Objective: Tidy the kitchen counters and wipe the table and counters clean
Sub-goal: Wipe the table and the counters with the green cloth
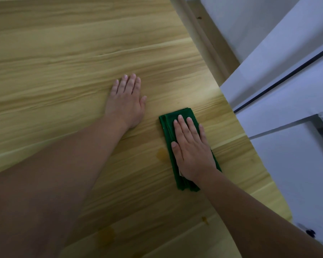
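Hands both spread flat: left hand (126, 102) on table (45, 71), right hand (191, 146) pressing green cloth (168, 123).

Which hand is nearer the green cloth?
Right. The right hand lies flat on the green cloth; the left hand rests on the bare table to its left, apart.

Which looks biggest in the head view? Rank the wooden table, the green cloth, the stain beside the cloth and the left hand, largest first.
1. wooden table
2. green cloth, partly hidden under the right hand, and left hand: alike in apparent size, so unranked
3. stain beside the cloth
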The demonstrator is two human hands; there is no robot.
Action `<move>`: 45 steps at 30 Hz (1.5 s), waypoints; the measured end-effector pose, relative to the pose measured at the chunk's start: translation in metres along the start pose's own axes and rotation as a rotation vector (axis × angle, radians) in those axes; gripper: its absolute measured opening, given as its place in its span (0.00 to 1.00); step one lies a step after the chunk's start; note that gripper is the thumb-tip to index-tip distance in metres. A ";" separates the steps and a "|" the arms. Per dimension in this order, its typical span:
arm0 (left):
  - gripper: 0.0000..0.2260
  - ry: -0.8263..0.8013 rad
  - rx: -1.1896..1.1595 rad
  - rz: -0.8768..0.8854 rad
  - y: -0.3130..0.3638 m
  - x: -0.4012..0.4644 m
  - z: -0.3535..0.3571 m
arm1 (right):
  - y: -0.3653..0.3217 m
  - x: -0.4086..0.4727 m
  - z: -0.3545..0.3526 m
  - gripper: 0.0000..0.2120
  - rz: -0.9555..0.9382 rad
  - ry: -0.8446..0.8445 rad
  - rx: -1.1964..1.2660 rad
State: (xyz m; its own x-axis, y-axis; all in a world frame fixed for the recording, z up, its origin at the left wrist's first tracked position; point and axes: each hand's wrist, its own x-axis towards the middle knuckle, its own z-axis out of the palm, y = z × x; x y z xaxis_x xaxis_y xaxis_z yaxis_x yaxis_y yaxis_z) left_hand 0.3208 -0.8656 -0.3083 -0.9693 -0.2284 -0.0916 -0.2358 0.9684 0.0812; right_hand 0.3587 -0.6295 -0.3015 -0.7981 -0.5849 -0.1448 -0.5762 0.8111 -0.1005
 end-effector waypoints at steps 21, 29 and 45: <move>0.27 0.050 -0.182 -0.011 0.048 -0.168 0.021 | 0.002 -0.001 -0.005 0.28 0.000 -0.042 -0.041; 0.25 0.056 -0.200 -0.017 0.049 -0.171 0.019 | 0.002 -0.021 -0.001 0.27 -0.022 -0.053 -0.040; 0.24 0.022 -0.147 -0.044 0.052 -0.172 0.020 | 0.001 -0.184 0.019 0.29 -0.013 -0.047 0.013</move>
State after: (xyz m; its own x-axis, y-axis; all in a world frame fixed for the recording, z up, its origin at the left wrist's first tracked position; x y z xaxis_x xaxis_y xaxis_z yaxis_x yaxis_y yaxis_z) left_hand 0.4766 -0.7745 -0.3077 -0.9588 -0.2737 -0.0761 -0.2839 0.9328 0.2221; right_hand 0.5081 -0.5211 -0.2938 -0.7812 -0.5946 -0.1899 -0.5836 0.8037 -0.1157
